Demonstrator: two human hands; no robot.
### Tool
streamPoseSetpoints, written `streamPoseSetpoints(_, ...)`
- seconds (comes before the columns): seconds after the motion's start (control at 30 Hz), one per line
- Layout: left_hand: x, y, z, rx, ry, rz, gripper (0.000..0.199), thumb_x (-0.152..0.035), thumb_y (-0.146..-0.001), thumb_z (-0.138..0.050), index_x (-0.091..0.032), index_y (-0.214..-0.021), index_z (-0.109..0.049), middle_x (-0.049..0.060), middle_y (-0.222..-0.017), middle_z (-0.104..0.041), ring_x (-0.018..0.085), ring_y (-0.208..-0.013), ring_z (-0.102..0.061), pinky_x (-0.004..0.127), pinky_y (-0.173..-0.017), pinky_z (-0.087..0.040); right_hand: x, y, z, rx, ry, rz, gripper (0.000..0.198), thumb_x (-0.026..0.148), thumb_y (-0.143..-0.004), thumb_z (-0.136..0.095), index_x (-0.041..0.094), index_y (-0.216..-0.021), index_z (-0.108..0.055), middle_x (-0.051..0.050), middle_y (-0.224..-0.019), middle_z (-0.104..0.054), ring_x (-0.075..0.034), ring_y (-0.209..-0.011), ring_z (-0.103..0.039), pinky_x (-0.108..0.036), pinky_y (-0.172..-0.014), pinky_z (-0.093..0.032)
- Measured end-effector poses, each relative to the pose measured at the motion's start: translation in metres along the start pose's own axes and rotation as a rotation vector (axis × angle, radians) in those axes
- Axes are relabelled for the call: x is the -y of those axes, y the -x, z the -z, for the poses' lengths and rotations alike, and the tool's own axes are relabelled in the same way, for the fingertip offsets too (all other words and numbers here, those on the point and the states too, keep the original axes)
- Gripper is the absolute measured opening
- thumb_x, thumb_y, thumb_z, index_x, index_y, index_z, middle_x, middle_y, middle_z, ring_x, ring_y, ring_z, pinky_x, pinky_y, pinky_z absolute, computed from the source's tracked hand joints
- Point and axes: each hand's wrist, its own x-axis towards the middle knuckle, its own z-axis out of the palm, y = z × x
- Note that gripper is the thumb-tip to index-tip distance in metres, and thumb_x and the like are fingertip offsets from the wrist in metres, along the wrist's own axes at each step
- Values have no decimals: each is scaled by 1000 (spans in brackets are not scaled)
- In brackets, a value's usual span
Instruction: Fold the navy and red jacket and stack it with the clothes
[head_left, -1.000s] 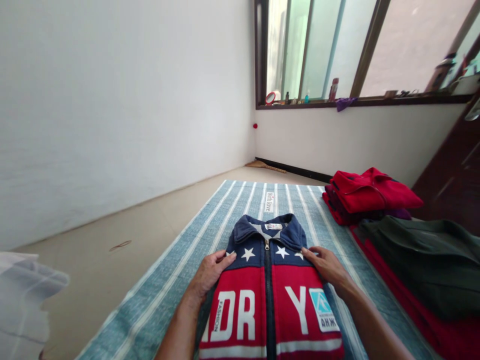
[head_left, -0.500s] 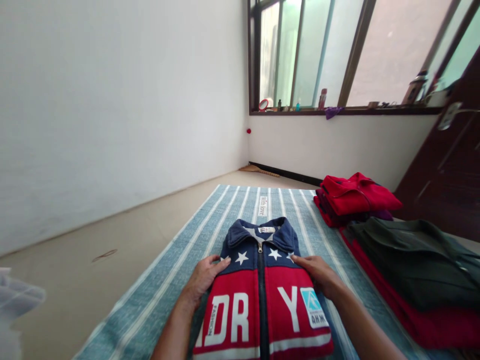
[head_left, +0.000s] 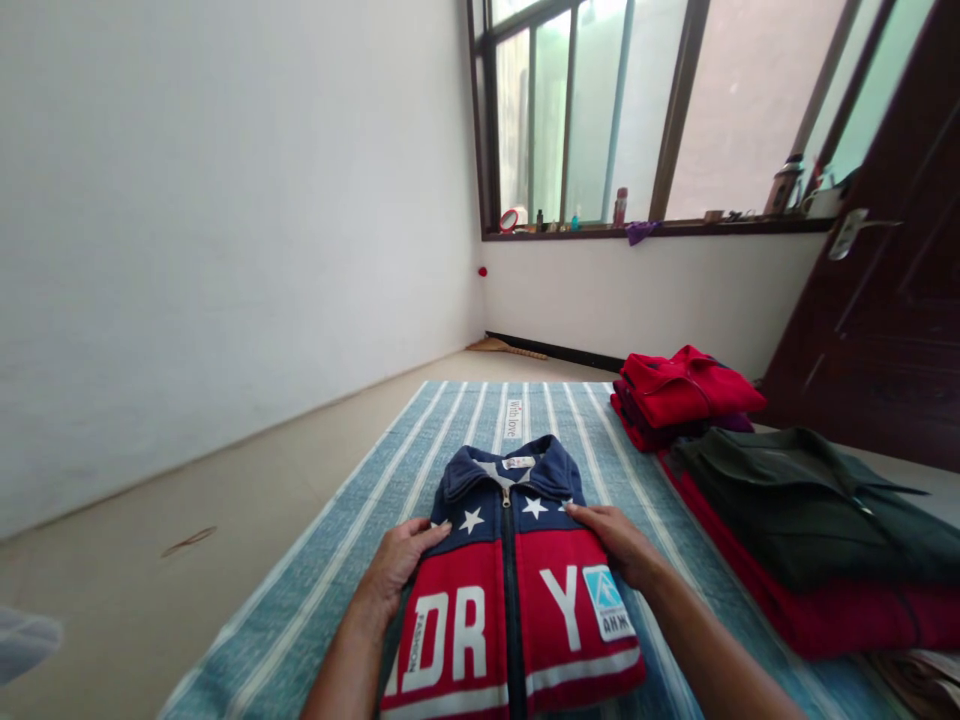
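A folded zip-up jacket (head_left: 469,580), navy with white stars at the top and red with white letters below, lies front up with its collar pointing away from me. My left hand (head_left: 401,560) grips its left edge, thumb on top near a star and the other fingers at the side, partly hidden. On the opposite edge my right hand (head_left: 619,542) does the same, its thumb beside a star and its fingers mostly out of sight under the cloth. The zipper is closed up to the collar.
A striped blue cloth (head_left: 360,530) lies beneath the jacket. To the right stand folded clothes: a red stack (head_left: 686,390) farther back and a dark green garment (head_left: 787,500) on red cloth nearer. A door (head_left: 892,300) and a window sill with small items are beyond.
The view has shifted slightly right and up, so everything appears a little farther left. Both hands keep the same hold on the jacket, which looks unchanged.
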Motion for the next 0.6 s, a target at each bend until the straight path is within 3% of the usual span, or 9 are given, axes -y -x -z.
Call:
streamPoseSetpoints(0.17,-3,1,-5,-31,67,22,32,-22,-63,-80,-15,-88,-60,6,-64,-71,25,-56,-70,36,-57,-58,-2,1,-2,29,-84,19,33,39,-72,-73,15,-87,-58,-7,-73,-69,-21,-65,-69,-30,-59,-55)
streamPoseSetpoints(0.37,-11,7,-10,5,138,43,27,-14,-62,-78,-15,-80,-58,6,-64,-71,24,-55,-69,36,-59,-59,-4,-3,-9,1,-150,80,28,26,-66,-74,13,-87,-58,-7,-72,-69,-20,-63,-68,-30,-61,-55)
streamPoseSetpoints(0.6,-25,16,-15,-40,155,83,29,-9,-60,-77,-15,-82,-60,6,-64,-71,26,-55,-70,37,-56,-59,5,8,-15,-40,-199,180,36,22,-58,-74,14,-90,-60,-3,-71,-70,-20,-63,-67,-30,-61,-54)
